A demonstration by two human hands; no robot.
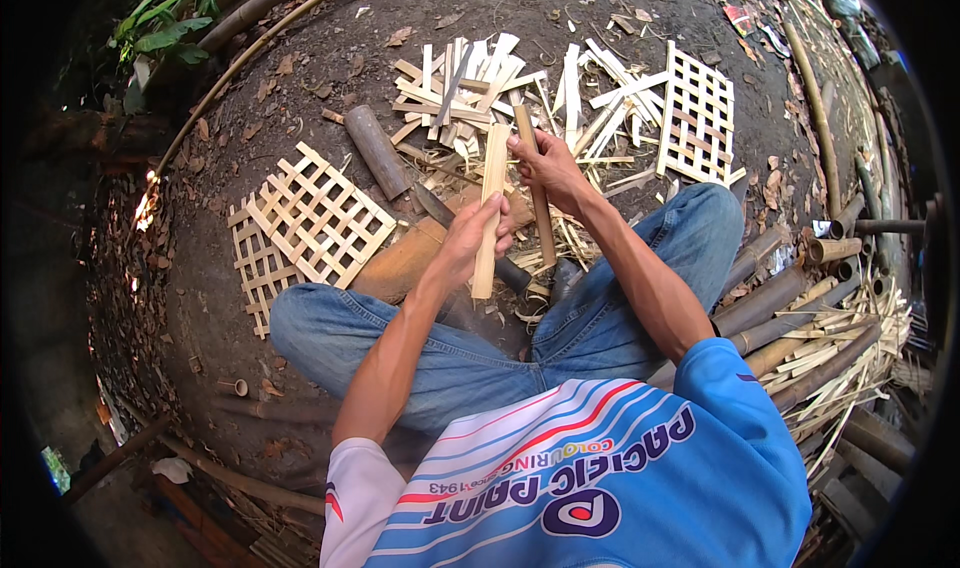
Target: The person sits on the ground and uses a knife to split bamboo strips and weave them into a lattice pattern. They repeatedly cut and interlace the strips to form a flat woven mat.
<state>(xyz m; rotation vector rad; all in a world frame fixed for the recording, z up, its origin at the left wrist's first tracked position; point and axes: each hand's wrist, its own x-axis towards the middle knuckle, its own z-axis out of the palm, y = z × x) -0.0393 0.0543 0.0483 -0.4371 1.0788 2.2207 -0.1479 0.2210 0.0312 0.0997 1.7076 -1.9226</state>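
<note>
I sit cross-legged on bare earth in blue jeans. My left hand [470, 238] grips a pale flat bamboo slat [490, 193] that stands almost upright in front of me. My right hand [545, 163] holds a thinner brown bamboo stick [541, 223] just right of the slat, its upper end near the slat's top. Both pieces hang over a dark blade or tool [512, 273] and a brown wooden block [405, 263] between my knees; whether they touch it is hidden.
A woven bamboo lattice [315, 213] lies at my left knee, another lattice [698, 118] at the far right. Loose cut slats [470, 83] are heaped ahead. A short bamboo tube [377, 150] lies nearby. Bamboo poles [790, 313] are stacked at my right.
</note>
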